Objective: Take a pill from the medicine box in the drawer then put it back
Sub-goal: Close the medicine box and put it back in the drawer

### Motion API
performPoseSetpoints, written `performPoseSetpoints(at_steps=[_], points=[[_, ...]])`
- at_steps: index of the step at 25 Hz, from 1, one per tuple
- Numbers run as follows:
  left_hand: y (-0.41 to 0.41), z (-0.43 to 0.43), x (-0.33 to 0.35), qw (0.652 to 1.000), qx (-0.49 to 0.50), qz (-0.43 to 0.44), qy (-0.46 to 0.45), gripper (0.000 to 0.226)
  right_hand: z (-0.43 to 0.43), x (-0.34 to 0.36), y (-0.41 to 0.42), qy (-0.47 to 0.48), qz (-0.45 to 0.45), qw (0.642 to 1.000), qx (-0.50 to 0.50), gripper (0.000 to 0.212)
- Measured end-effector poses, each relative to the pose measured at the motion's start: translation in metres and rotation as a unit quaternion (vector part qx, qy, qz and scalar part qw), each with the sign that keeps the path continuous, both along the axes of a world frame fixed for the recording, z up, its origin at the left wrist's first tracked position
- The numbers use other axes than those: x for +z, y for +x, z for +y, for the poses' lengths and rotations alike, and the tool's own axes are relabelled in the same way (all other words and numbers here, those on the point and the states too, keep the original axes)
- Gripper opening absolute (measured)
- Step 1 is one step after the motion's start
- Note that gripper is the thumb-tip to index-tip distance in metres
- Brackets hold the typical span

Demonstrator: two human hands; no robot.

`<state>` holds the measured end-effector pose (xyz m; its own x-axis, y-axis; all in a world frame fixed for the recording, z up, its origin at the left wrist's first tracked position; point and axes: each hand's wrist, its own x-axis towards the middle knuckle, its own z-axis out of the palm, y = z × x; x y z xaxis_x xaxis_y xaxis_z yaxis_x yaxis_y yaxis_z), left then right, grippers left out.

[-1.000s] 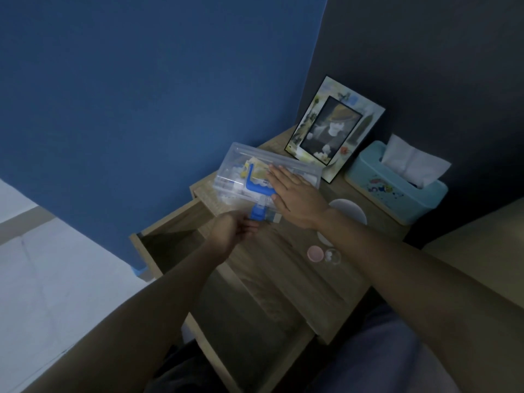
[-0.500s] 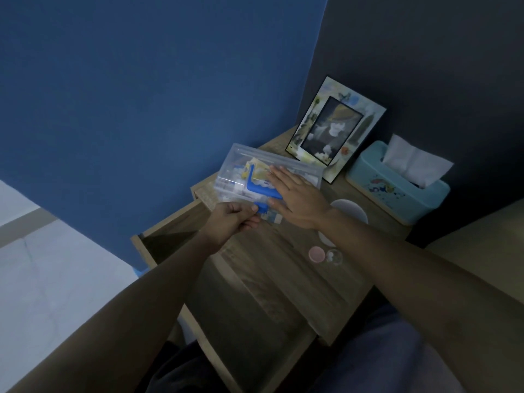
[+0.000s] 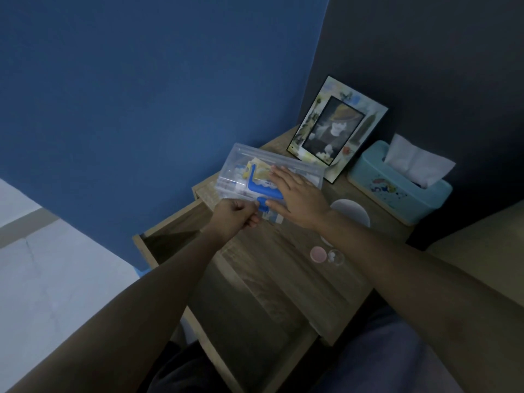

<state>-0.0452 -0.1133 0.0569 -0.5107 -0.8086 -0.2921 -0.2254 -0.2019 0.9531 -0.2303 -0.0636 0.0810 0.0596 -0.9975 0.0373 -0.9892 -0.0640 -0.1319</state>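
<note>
Left hand (image 3: pixel 236 219) has moved up from the open drawer (image 3: pixel 173 239); fingers now curled on the blue latch (image 3: pixel 262 205) of the medicine box (image 3: pixel 246 177). Right hand (image 3: pixel 297 198) unchanged, flat with fingers spread on the lid; box stays on nightstand top (image 3: pixel 283 268)

The right hand (image 3: pixel 297 198) covers part of the medicine box (image 3: pixel 241 171) lid; its contents are too blurred to identify. The left hand (image 3: pixel 235 219) hides the latch. The drawer (image 3: pixel 170 239) interior lies in shadow.
</note>
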Motion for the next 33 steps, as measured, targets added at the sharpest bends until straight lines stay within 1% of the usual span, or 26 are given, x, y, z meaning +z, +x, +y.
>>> performPoseSetpoints(at_steps=[4, 10, 14, 17, 18, 20, 22, 25, 28, 30, 31, 33], points=[[0.000, -0.001, 0.000, 1.000, -0.015, 0.001, -0.003, 0.015, 0.000, 0.000, 0.000, -0.010, 0.004, 1.000, 0.002, 0.066], [-0.001, -0.003, 0.006, 0.999, -0.017, 0.011, 0.028, 0.011, -0.001, -0.002, 0.000, -0.018, 0.014, 1.000, 0.000, 0.066], [0.002, 0.002, 0.002, 0.999, -0.036, -0.018, 0.012, 0.008, 0.000, -0.003, 0.000, -0.011, 0.024, 1.000, 0.000, 0.068], [0.004, 0.007, -0.006, 0.999, -0.031, -0.015, -0.005, 0.008, -0.001, -0.003, 0.000, -0.014, 0.028, 1.000, -0.001, 0.068], [0.003, 0.006, -0.008, 0.999, -0.029, -0.035, -0.025, 0.009, -0.001, -0.003, 0.000, -0.015, 0.030, 0.999, 0.000, 0.069], [-0.001, 0.003, -0.013, 0.985, -0.034, -0.121, -0.118, 0.014, -0.001, -0.004, 0.000, -0.011, 0.038, 0.999, 0.000, 0.069], [-0.007, 0.003, -0.017, 0.954, -0.036, -0.205, -0.215, 0.020, 0.000, -0.004, 0.000, -0.014, 0.040, 0.999, -0.002, 0.069], [-0.011, 0.006, -0.019, 0.920, -0.018, -0.270, -0.285, 0.024, 0.000, -0.005, -0.001, -0.016, 0.039, 0.999, -0.004, 0.069], [-0.003, 0.003, -0.012, 0.891, -0.032, -0.304, -0.335, 0.025, 0.000, -0.004, 0.000, -0.013, 0.036, 0.999, -0.002, 0.069], [0.011, 0.000, -0.001, 0.861, -0.022, -0.317, -0.397, 0.020, 0.000, -0.004, 0.000, -0.015, 0.033, 0.999, -0.001, 0.069], [0.019, -0.003, 0.005, 0.850, 0.015, -0.303, -0.431, 0.017, 0.001, -0.004, 0.000, -0.014, 0.031, 0.999, -0.001, 0.069], [0.030, -0.011, 0.018, 0.836, 0.127, -0.259, -0.468, 0.013, 0.001, -0.004, 0.000, -0.011, 0.027, 1.000, -0.002, 0.069]])
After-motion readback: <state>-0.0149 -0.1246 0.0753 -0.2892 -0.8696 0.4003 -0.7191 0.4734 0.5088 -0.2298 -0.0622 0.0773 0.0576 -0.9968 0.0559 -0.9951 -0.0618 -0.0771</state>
